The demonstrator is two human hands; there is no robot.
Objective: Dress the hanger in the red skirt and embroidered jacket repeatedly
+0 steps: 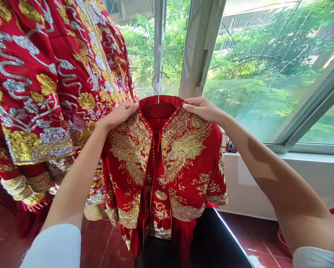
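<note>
A red jacket with gold embroidered wings and beading hangs in front of me on a hanger, whose metal hook rises above the collar. My left hand pinches the jacket's neckline at its left shoulder in view, thumb along the edge. On the opposite side, my right hand grips the neckline near the collar the same way. The front hangs parted, with a red tie and a further embroidered red layer showing inside. Fingers behind the cloth are hidden.
More red garments with gold and silver embroidery hang close on the left. Behind the jacket is a sliding window with a sill. A black surface stands below the jacket, above the red tiled floor.
</note>
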